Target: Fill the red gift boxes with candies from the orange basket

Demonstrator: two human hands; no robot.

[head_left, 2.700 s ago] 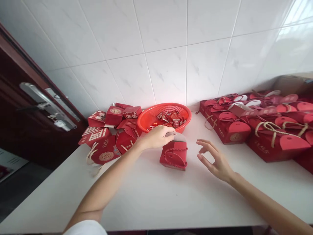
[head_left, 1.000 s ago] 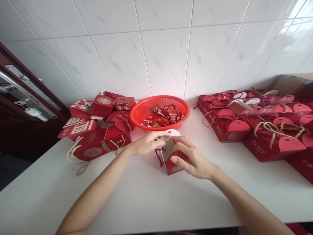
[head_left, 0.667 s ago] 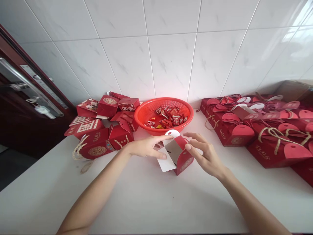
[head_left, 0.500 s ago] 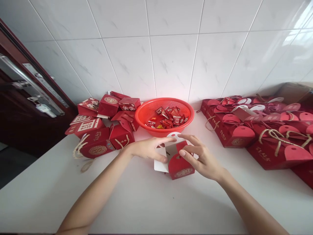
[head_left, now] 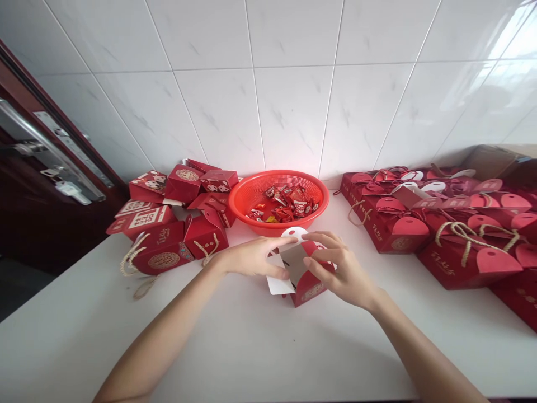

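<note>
A small red box [head_left: 311, 288] stands on the white table with its top flaps apart, showing a pale inside. One white flap sticks out at its left, and a rounded one rises at the back. Over the left side is my left hand [head_left: 254, 257], thumb and fingers apart, its thumb at the white flap. My right hand [head_left: 342, 268] is at the box's right side, fingers spread and bent, near the red flaps. Neither hand is closed round anything. Just behind the box sits a red plastic basket [head_left: 241, 204] with wrapped sweets [head_left: 297, 202] in it.
Several red boxes [head_left: 170, 252] with rope handles are piled at the left. Rows of red boxes [head_left: 405, 235] fill the right, a brown carton [head_left: 490, 159] behind them. A tiled wall [head_left: 293, 117] backs the white table [head_left: 251, 347]; a dark door [head_left: 25, 207] is far left.
The red flap at the right has swung outward, so more of the box's inside shows. My right hand has shifted slightly with it. The whole view has moved slightly.
</note>
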